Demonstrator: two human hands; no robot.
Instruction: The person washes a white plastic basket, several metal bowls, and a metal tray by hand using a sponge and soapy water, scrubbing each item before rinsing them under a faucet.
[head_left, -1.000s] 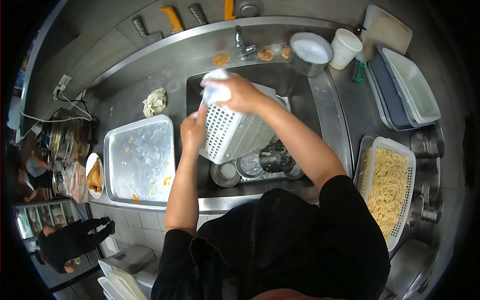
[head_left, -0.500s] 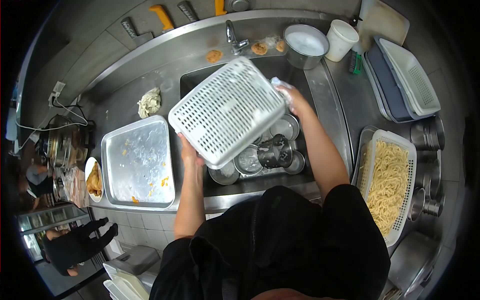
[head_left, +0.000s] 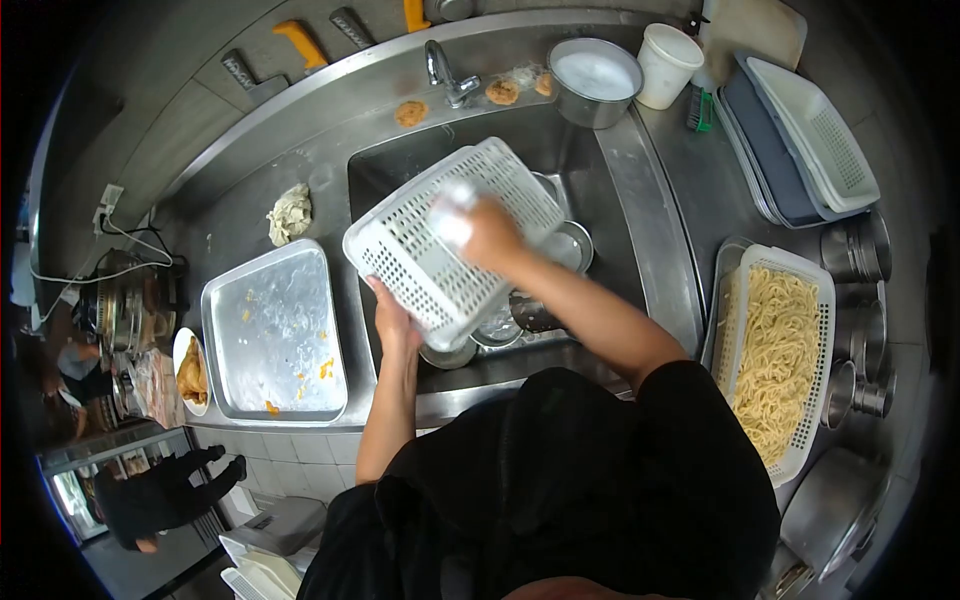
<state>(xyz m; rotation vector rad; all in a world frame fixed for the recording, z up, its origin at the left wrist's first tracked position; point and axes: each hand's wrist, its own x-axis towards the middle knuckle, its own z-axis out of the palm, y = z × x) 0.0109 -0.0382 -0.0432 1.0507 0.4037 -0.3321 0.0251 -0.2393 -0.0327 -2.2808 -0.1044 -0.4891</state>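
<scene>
With the left hand (head_left: 392,318) we clamp our grip on the lower edge of the white basket (head_left: 420,250), tilted above the sink (head_left: 590,165). The right hand (head_left: 492,235) closes its grip on a sponge (head_left: 452,222) pressed inside it.

Left hand (head_left: 392,318): raised ahead of the torso, palm turned up and away, fingers curled in a closed grip. Left forearm (head_left: 388,410): bare, near vertical in the view, elbow tucked close to the body. Right hand (head_left: 490,232): extended further forward than the left, knuckles uppermost, fingers closed and pressing downward. Right forearm (head_left: 590,315): bare, running diagonally from the shoulder, elbow bent. Hands near but apart.
</scene>
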